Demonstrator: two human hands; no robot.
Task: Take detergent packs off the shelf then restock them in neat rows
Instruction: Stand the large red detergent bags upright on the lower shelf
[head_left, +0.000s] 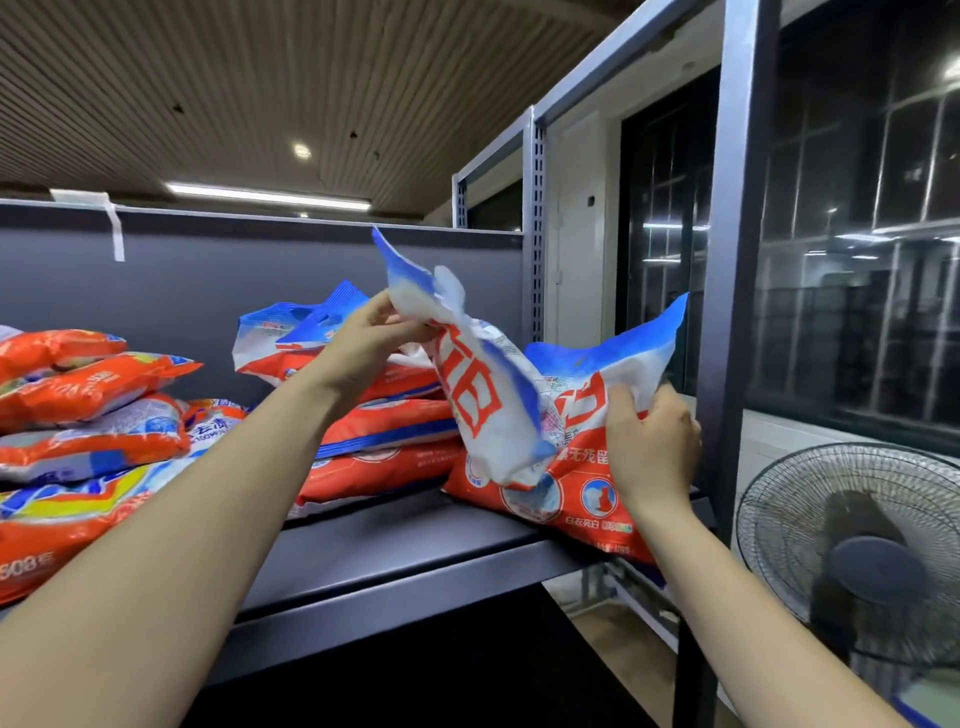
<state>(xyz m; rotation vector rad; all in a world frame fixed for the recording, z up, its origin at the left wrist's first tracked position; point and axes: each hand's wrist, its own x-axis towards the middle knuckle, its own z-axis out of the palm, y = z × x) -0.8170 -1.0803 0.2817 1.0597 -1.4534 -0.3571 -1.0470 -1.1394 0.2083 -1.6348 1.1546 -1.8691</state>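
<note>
Raised detergent pack (483, 384), white with blue edges and red characters, held off the shelf, tilted: long axis runs from its blue top corner at upper left down to its bottom end at lower right, that end touching the pack below. Left hand (371, 338) grasps it near the upper end, fingers curled round the crumpled plastic, thumb on the near side. Second pack (582, 467), orange-red lower half and blue top, lies at the right end of the dark shelf (415, 540), its bottom edge overhanging the front lip, blue top edge lifted up and back toward the upright post (727, 312). Right hand (652, 447) grips this pack on its right side, fingers bent into the film, thumb pressed on the face. Behind the left hand, a stack of like packs (374, 431) lying flat, blue tops to the left and rear, at least three high. Further left, a looser heap of orange packs (88, 415) with yellow and blue print, piled unevenly, some reaching the front edge. Grey back panel (208, 280) behind the shelf. Standing fan (862, 551) at lower right, beside the rack, just outside the post.
</note>
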